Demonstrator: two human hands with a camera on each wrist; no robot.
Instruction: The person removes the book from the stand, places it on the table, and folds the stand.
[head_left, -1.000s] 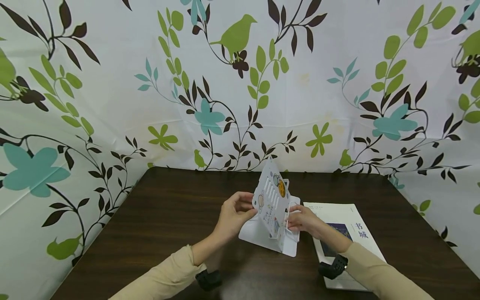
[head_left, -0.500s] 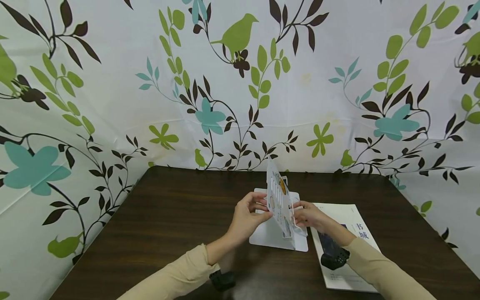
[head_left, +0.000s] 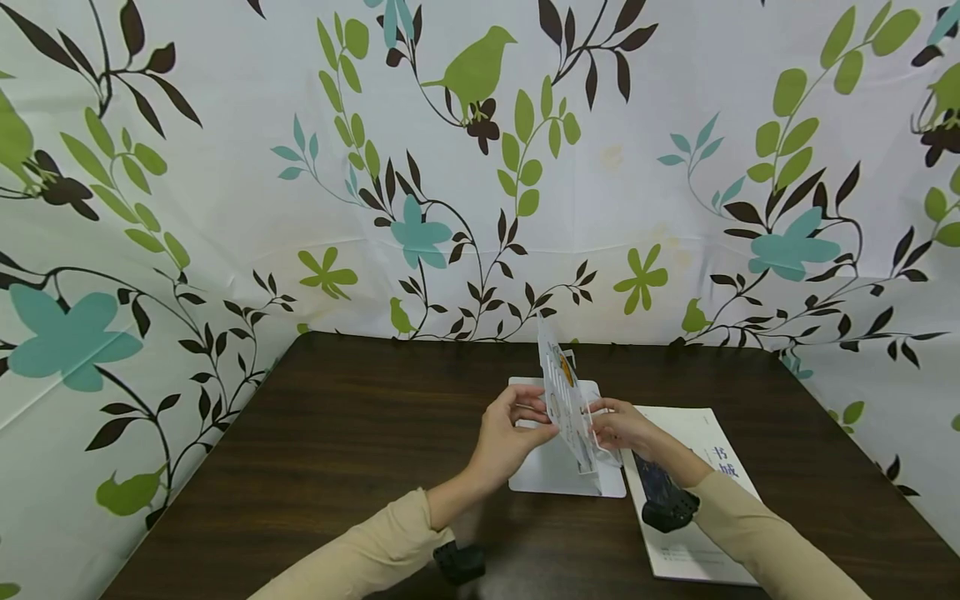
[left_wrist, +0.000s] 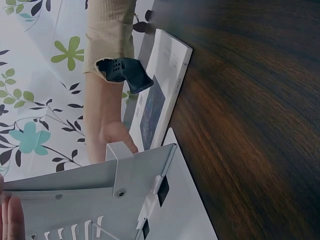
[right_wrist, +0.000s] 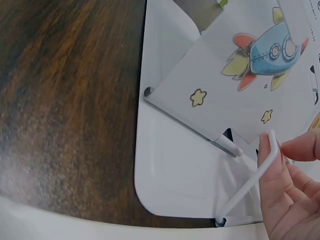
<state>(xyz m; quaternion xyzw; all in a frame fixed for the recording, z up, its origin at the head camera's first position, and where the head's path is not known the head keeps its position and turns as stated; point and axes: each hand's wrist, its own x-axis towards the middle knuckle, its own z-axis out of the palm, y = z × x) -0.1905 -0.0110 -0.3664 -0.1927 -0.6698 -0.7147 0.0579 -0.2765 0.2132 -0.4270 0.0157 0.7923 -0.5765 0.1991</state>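
The stand (head_left: pixel 547 468) stood on the surface (head_left: pixel 360 433) between the left hand (head_left: pixel 510 427), which gripped its panel (right_wrist: pixel 212 75) edge, and the right hand (head_left: pixel 619 427), which pinched its wire (right_wrist: pixel 250 183), a book (head_left: pixel 697 427) lying beside it.

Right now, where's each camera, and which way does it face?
Head: on the head, facing forward and down at the white stand; left hand, right hand and sleeves show.
Left: on left wrist, facing the stand's plain side; left fingers and right forearm show.
Right: on right wrist, facing the stand's printed side; right hand shows.
Shared: head and left views show the book.
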